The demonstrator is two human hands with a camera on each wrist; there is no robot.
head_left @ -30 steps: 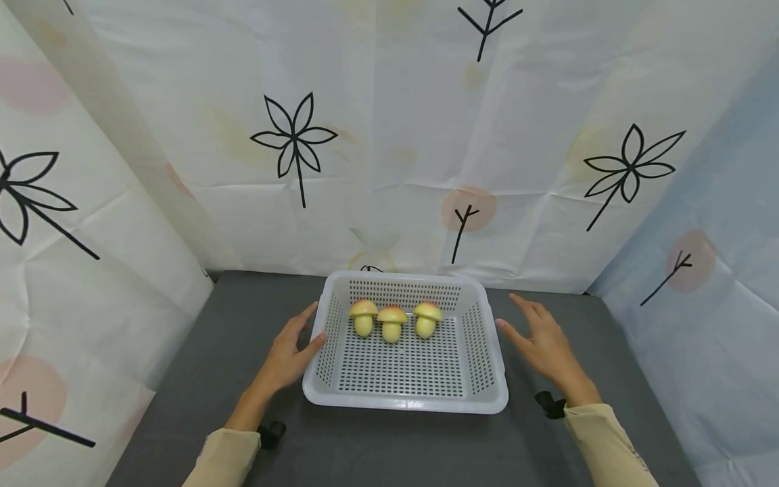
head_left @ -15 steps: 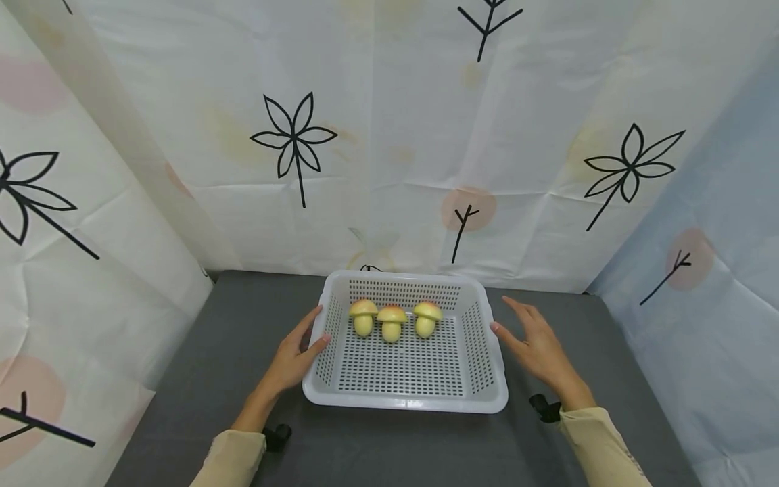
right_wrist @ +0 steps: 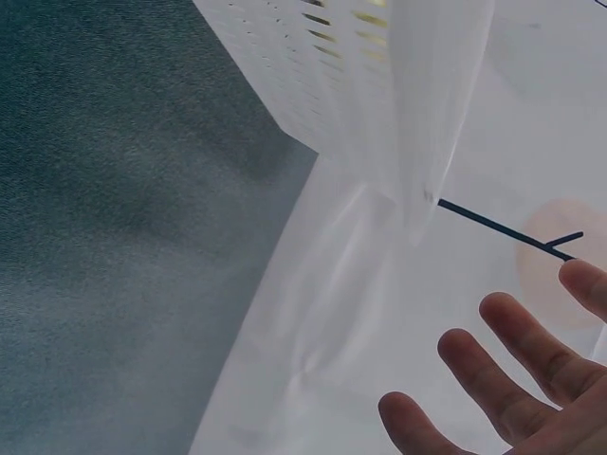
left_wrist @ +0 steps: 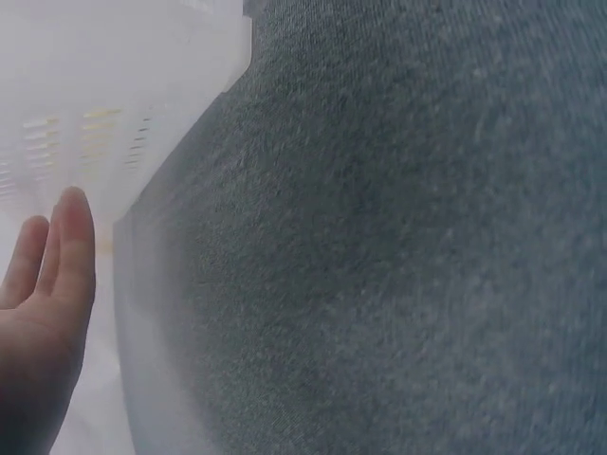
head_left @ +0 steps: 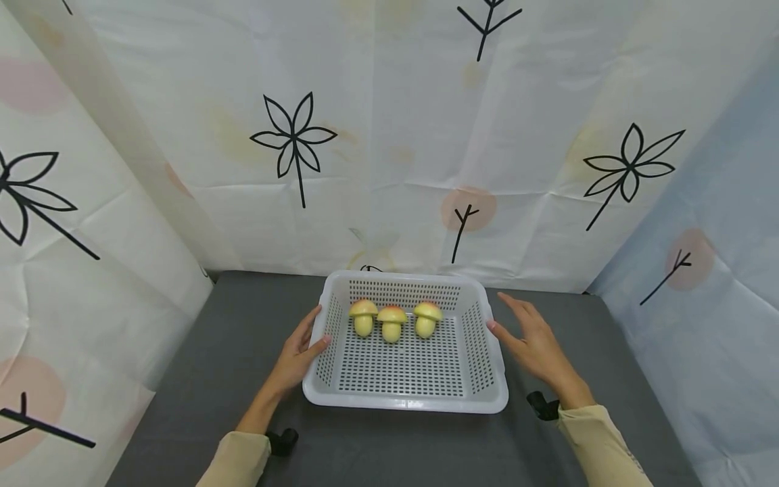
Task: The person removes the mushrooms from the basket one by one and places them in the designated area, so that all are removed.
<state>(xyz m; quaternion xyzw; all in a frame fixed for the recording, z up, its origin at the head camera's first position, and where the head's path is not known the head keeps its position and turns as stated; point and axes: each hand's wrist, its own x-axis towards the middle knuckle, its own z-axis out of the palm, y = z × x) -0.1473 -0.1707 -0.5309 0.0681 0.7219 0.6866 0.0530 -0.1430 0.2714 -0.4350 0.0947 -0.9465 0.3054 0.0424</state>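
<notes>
The surface is a dark grey table (head_left: 395, 446), and its far edge lies along a white cloth (head_left: 402, 135), which is printed with black plant drawings and pale pink and yellow spots. A similar left cloth (head_left: 109, 284) and a bluish right cloth (head_left: 730, 338) stand at the two sides, with some creases. On the far part of the table sits a white perforated basket (head_left: 395, 404); inside it, toward the far side, three yellow mushrooms (head_left: 392, 331) are in a row. The left hand (head_left: 292, 358) is at the left rim, and the right hand (head_left: 541, 348) at the right rim. Both have fingers extended and thumbs spread apart, grasping nothing; whether the thumbs touch the rim, one cannot tell.
</notes>
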